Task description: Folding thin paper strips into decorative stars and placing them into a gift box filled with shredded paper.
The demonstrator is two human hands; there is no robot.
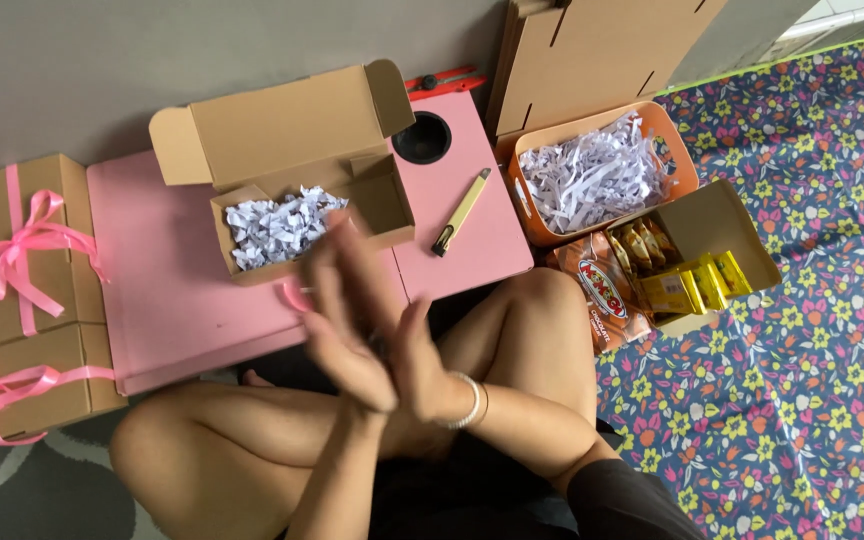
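- Head view: your left hand (347, 320) and your right hand (417, 365) are pressed together, palm against palm, in front of your crossed legs. The fingers are blurred, so I cannot tell if something thin is between the palms; I see nothing held.
- Just beyond your fingertips stands the open cardboard box (297, 170) on the pink low table (167, 290). Its lid stands up at the far side, and the white shredded paper (277, 225) fills mostly the left part; the right part looks almost bare.
- I judge the step in hand is to fill this box. To do it well, spread the shreds evenly to the right corner first, so the bed is flat.
- To the right of your right hand, well apart, the orange basket (670, 135) holds more shredded paper. Take small handfuls, so that pieces do not fall on the table.
- Nearer to your right knee is the small box of yellow snack packets (697, 285), with an orange snack bag (602, 300) just beside it.
- The yellow utility knife (460, 212) lies on the table beyond your right hand; reach around it, not over it.
- A curl of pink ribbon (294, 296) lies just beside your left hand. Far to the left, two ribbon-tied boxes (27, 290) are stacked.
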